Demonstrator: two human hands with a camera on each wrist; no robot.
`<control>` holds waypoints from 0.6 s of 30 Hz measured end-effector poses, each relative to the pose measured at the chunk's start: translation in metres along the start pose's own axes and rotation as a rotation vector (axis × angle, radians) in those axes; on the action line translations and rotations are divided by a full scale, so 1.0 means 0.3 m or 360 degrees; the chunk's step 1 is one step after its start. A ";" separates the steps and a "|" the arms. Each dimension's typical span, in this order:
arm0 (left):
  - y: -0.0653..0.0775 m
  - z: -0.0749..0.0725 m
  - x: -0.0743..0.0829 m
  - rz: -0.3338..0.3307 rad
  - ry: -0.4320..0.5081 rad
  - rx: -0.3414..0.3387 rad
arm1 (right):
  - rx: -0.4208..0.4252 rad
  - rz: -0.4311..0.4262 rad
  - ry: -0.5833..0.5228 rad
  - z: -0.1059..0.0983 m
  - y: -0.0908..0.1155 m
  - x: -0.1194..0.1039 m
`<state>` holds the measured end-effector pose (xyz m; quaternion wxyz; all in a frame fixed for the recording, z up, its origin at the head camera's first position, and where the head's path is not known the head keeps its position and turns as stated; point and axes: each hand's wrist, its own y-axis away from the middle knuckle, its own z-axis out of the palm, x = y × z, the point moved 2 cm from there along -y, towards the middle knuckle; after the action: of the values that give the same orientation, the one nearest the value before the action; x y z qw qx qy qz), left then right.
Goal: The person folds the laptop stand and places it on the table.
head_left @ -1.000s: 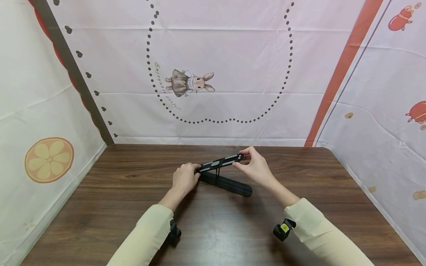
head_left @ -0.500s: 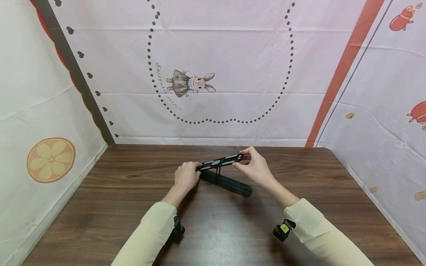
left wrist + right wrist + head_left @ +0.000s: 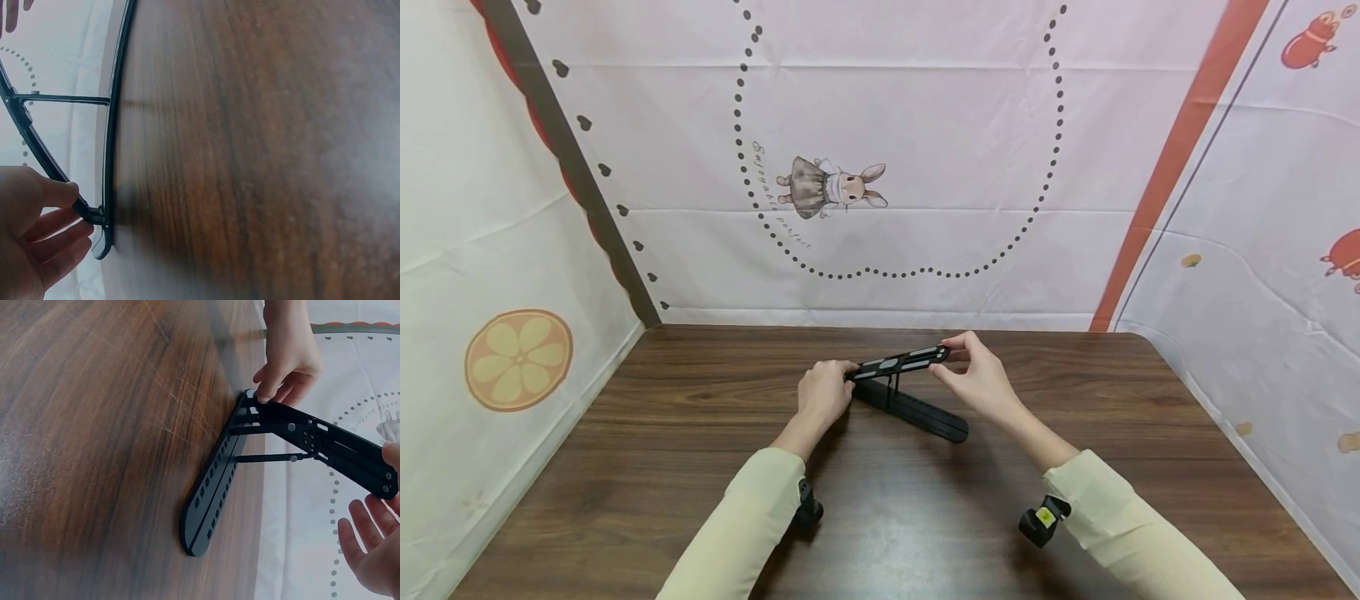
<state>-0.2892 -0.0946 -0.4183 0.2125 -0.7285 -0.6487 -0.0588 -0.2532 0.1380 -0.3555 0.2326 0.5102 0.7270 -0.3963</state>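
Note:
A black folding laptop stand rises in a V from the table, its upper arm tilted up to the right above the long flat base. Thin struts join the two parts. At the hinge end, my left hand grips the upper arm between thumb and fingers; the left wrist view shows this hand close to the hinge. My right hand pinches the raised tip. Seen from the right wrist, the base has rows of slots along it.
The brown wooden table ends at a white patterned cloth behind, with more cloth on both sides. Small black cameras hang at the left wrist and the right wrist.
My left hand has shifted slightly right and away from me, along with the hinge end of the stand. The right hand stays nearly still at the raised tip.

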 end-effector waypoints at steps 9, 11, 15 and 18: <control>-0.007 0.001 0.001 0.0005 0.0002 0.0030 | 0.0011 -0.0103 0.0002 -0.001 0.011 0.032; -0.008 0.002 0.000 0.0000 0.0001 0.0029 | 0.0009 -0.0118 0.0011 0.001 0.015 0.040; -0.010 0.004 -0.001 -0.0001 0.0002 0.0039 | -0.0014 -0.0108 0.0020 0.005 0.026 0.059; -0.009 0.003 0.000 -0.0004 0.0003 0.0046 | -0.0051 -0.0100 0.0036 0.012 0.037 0.078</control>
<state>-0.2921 -0.0941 -0.4185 0.2235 -0.7245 -0.6501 -0.0502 -0.2518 0.1500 -0.3788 0.2201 0.4878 0.7514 -0.3859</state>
